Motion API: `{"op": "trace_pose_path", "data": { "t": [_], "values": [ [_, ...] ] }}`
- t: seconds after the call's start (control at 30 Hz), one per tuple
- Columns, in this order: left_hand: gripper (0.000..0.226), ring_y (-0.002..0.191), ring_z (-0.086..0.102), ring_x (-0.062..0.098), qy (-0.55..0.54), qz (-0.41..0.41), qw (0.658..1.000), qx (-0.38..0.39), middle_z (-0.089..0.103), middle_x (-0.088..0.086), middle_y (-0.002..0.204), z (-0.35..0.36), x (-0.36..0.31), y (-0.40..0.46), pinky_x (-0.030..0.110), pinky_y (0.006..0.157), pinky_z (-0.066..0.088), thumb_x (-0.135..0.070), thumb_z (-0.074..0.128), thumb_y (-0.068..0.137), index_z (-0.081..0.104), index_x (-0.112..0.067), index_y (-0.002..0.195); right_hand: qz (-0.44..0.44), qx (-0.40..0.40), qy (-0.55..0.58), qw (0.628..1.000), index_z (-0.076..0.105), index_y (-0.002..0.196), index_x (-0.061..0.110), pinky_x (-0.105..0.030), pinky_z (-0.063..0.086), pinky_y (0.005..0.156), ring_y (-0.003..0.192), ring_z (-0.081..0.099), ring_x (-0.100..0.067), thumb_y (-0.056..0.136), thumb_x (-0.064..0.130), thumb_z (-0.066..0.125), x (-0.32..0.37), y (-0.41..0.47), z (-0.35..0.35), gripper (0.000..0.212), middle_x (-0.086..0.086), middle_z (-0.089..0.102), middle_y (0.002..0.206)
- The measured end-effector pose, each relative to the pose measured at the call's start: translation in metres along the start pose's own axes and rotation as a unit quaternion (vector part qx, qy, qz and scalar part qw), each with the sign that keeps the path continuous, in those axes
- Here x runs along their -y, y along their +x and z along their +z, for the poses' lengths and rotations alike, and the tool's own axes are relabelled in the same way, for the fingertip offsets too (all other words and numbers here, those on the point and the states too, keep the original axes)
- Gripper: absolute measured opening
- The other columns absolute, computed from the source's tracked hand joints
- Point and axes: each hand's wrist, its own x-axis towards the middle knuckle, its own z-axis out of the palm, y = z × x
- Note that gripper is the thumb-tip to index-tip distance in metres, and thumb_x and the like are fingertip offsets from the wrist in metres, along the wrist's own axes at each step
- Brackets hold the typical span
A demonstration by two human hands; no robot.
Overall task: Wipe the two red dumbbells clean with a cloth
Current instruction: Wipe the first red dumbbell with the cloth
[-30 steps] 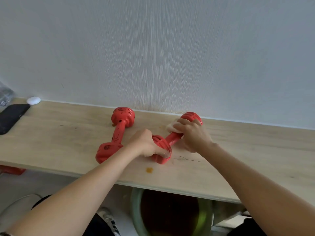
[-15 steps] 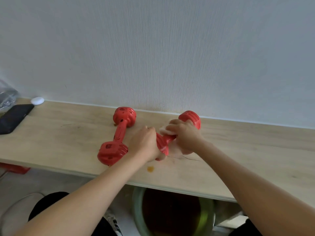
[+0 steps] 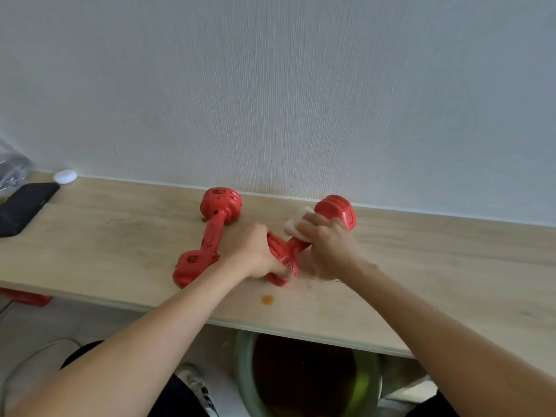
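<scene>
1. Two red plastic dumbbells lie near the back edge of the light wooden tabletop (image 3: pixel 451 266); the left dumbbell (image 3: pixel 207 239) lies untouched.
2. Compared with a moment ago, the left hand (image 3: pixel 255 254) still clenches the near head of the right dumbbell (image 3: pixel 301 245).
3. The right hand (image 3: pixel 328 245), grasping the white cloth (image 3: pixel 296 225), has slid up the handle toward the far head, so wiping continues.
</scene>
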Motion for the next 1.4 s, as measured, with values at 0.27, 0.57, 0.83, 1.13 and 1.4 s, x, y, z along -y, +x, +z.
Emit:
{"op": "trace_pose_path", "data": {
  "t": [0.27,0.57,0.83,1.13,1.4],
  "values": [
    [0.066,0.076,0.064,0.014,-0.015,0.003,1.0,0.014,0.068,-0.006,0.083,-0.002,0.005,0.001,0.034,0.073,0.055,-0.059,0.085,0.036,0.065,-0.022,0.086,-0.006,-0.045,0.02,0.999,0.067,0.101,0.026,-0.029,0.043,0.081,0.095,0.062,-0.028,0.063,0.012,0.075,-0.013,0.003,-0.003,0.042,0.0,0.064,0.108],
    [0.07,0.095,0.056,0.016,0.05,0.005,0.999,-0.02,0.056,-0.003,0.109,0.001,-0.001,-0.012,0.029,0.074,0.046,-0.06,0.077,0.053,0.056,-0.019,0.106,-0.022,-0.005,-0.024,0.999,0.06,0.105,0.032,-0.033,0.042,0.088,0.111,0.055,-0.017,0.052,-0.001,0.079,-0.018,0.01,-0.009,0.065,0.008,0.061,0.11],
    [0.058,0.075,0.054,0.016,0.104,-0.017,0.992,-0.068,0.056,-0.002,0.09,0.007,-0.013,-0.019,0.028,0.063,0.046,-0.047,0.082,0.047,0.057,-0.017,0.09,0.025,0.011,0.006,1.0,0.064,0.105,0.027,-0.029,0.043,0.077,0.108,0.057,-0.027,0.068,0.013,0.064,-0.011,0.012,-0.008,0.039,0.007,0.057,0.117],
    [0.062,0.068,0.06,0.008,-0.093,-0.061,0.992,0.056,0.066,-0.005,0.082,-0.001,0.007,-0.018,0.023,0.051,0.039,-0.049,0.088,0.045,0.065,-0.017,0.092,-0.012,0.023,0.076,0.997,0.068,0.108,0.029,-0.038,0.051,0.082,0.109,0.059,-0.024,0.066,0.023,0.046,0.003,-0.005,-0.006,0.048,0.003,0.06,0.121],
    [0.067,0.069,0.06,0.009,-0.12,-0.077,0.987,0.076,0.066,-0.004,0.083,-0.001,0.007,-0.015,0.023,0.051,0.038,-0.049,0.089,0.043,0.065,-0.015,0.096,0.016,0.043,0.077,0.996,0.068,0.102,0.015,-0.042,0.05,0.076,0.101,0.059,-0.032,0.069,0.012,0.064,0.019,-0.008,-0.006,0.033,-0.002,0.058,0.117]
  ]
}}
